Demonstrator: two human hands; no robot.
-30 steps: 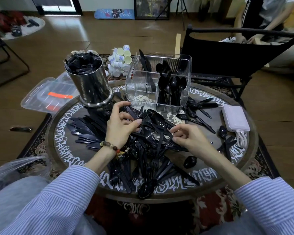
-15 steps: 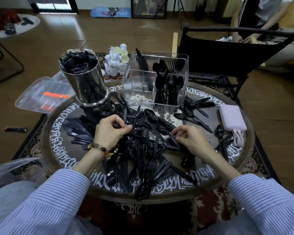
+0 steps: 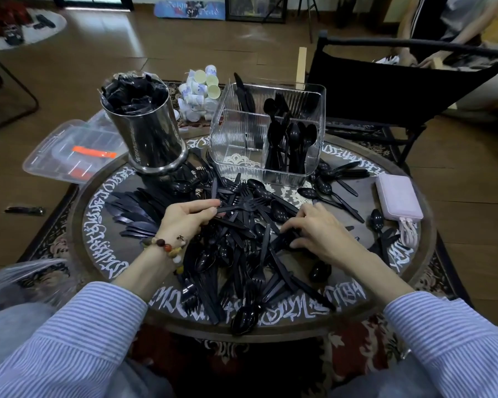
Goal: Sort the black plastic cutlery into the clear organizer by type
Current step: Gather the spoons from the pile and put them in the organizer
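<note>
Since a second ago the left hand (image 3: 184, 218) has drawn nearer the person and now pinches a fork (image 3: 242, 206) by its handle over the cutlery pile (image 3: 242, 254), while the right hand (image 3: 318, 229) stays curled into that pile, grasping pieces I cannot identify. Progress is partial: the clear organizer (image 3: 266, 130) at the table's far side holds spoons (image 3: 295, 142) front right and a few knives behind, yet most cutlery remains loose on the round table (image 3: 423, 254). The rear compartments are hard to read through ribbed walls.
</note>
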